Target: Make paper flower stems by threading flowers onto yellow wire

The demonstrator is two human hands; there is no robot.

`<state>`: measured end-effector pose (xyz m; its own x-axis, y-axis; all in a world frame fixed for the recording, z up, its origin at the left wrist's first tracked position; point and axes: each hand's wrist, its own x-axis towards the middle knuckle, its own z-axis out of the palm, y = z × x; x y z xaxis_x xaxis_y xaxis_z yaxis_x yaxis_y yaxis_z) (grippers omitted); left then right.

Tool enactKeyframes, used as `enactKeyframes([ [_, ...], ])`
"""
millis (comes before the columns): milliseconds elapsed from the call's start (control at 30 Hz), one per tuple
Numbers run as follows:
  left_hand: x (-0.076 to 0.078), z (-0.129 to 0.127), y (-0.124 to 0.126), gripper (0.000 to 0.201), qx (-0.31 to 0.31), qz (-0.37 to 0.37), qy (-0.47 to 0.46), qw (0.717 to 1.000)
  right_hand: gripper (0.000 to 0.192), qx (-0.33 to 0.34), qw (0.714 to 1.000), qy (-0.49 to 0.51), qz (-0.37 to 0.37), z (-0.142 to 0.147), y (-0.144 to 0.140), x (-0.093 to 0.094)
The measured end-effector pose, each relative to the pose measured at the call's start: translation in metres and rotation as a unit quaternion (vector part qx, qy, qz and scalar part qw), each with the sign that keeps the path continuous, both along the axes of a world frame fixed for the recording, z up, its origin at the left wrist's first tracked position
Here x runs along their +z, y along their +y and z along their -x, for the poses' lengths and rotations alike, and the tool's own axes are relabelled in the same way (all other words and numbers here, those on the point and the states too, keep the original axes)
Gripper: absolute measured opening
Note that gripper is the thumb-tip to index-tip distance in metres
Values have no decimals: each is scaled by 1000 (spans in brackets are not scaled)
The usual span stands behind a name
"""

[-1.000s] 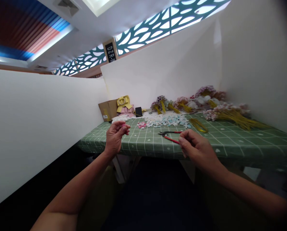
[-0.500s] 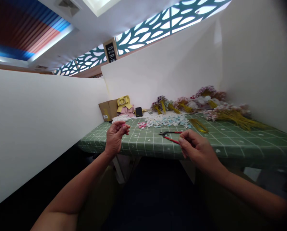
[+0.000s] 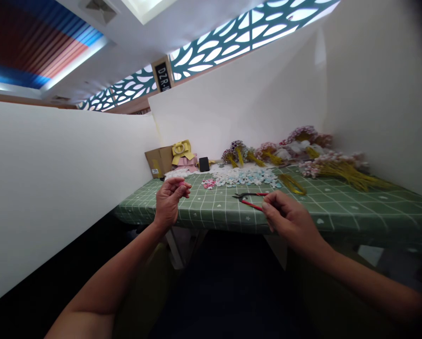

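My left hand is raised in front of the table's near left part, thumb and fingers pinched together. A small pink piece shows at its fingertips; its exact shape is too small to tell. My right hand is also closed in a pinch, and whatever lies between those fingertips cannot be made out. Just behind it, pliers with red handles rest on the green checked cloth, jaws pointing left and handles spread. My right fingers overlap the handle ends in view.
Loose pink petals lie beside a wide scatter of white and pale blue petals. Yellow wire lies to their right. Bunches of beaded stems line the back and right. A cardboard box and a black phone-like slab stand at back left.
Almost nothing differs. My right hand has shifted very slightly, while my left hand and the pliers keep their places.
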<state>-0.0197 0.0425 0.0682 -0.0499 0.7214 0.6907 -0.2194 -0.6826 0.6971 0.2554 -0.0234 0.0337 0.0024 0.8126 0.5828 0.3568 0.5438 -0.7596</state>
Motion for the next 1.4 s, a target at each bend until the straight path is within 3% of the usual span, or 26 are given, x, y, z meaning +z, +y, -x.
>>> enactKeyframes([
  [600, 0, 0, -1, 23, -13, 11, -4, 1000, 21, -2, 1000, 21, -5, 0, 3, -3],
  [867, 0, 0, 0, 25, -2, 20, -17, 1000, 20, 27, 999, 43, -1, 0, 1, -3],
  [1400, 0, 0, -1, 23, -2, 6, -3, 1000, 22, 3, 1000, 25, -3, 1, 1, -2],
])
